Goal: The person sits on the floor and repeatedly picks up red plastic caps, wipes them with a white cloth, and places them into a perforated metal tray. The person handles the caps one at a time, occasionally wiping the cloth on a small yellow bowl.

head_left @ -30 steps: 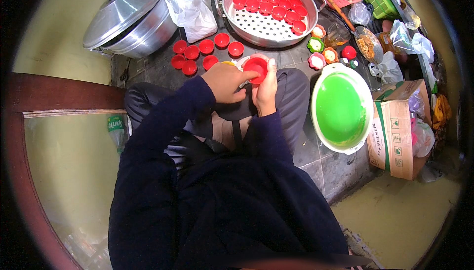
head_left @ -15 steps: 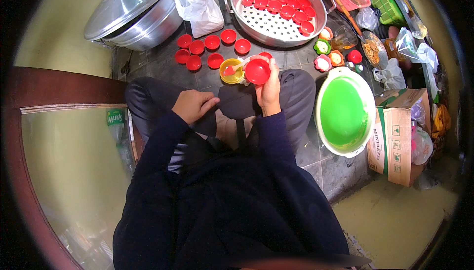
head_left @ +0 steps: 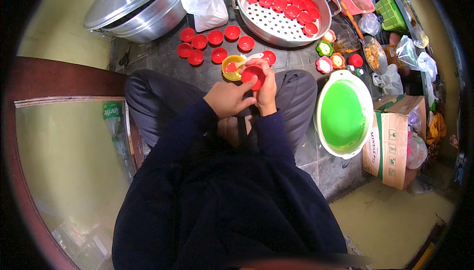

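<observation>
My right hand [head_left: 267, 90] holds a small red cup [head_left: 252, 74] above my lap, its fingers wrapped round the far side. My left hand [head_left: 228, 97] reaches in from the left, a finger stretched into the cup and the thumb apart below it; its other fingers are hidden. Just beyond the hands stands a small yellow bowl [head_left: 230, 76], with a brush [head_left: 234, 66] with a reddish head and pale handle lying across it. Several more red cups [head_left: 215, 37] stand on the dark tiles ahead, one of them [head_left: 268, 57] right of the bowl.
A round steamer tray [head_left: 264, 28] with holes bears several red cups at the back. At far left is a large lidded metal pot [head_left: 148, 20], beside a white plastic bag [head_left: 207, 3]. Green liquid fills a white basin [head_left: 322, 131] on the right, next to a cardboard box [head_left: 387, 144].
My left hand has moved right and up to the red cup, and its finger now goes inside. The cup has tilted and shifted slightly left in my right hand.
</observation>
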`<state>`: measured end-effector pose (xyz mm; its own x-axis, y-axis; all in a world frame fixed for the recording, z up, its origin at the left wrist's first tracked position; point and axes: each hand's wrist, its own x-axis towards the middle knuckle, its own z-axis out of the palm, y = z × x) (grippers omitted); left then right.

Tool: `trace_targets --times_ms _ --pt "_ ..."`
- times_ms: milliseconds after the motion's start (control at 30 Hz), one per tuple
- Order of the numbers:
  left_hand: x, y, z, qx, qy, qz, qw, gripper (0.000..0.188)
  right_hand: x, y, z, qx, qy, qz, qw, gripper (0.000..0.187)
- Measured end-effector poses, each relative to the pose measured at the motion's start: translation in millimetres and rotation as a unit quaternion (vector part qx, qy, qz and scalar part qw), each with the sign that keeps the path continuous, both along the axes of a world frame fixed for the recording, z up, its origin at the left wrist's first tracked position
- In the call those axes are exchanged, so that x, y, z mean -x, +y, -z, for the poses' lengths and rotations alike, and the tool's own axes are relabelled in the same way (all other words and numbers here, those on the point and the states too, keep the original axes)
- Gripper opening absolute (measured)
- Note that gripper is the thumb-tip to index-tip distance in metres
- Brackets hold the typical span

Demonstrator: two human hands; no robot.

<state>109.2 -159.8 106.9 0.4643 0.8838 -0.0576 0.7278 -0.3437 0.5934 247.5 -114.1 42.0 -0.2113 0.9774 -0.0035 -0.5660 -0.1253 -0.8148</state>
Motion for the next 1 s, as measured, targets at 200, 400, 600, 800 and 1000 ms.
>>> trace_targets --times_ms 200,400,600,800,1000 --pt "14 -8 -7 0.196 -0.230 0.001 0.953 0.040 1 -2 -6 0.034 0.072 -0.012 0.997 0.040" --pt "12 -16 -19 0.049 -0.138 -0.015 0.989 0.031 4 5 -7 0.051 0.077 -0.016 0.996 0.045" --pt "-4 11 -4 -0.043 0.011 -0.029 0.999 0.034 7 1 -4 0.029 0.036 0.000 0.999 0.045" --pt "-5 17 6 -0.033 0.010 -0.032 0.999 0.033 4 1 -2 0.040 0.058 0.003 0.998 0.039" --pt "-4 20 5 -0.030 0.014 -0.046 0.998 0.033 5 3 2 0.030 0.062 -0.002 0.998 0.036"
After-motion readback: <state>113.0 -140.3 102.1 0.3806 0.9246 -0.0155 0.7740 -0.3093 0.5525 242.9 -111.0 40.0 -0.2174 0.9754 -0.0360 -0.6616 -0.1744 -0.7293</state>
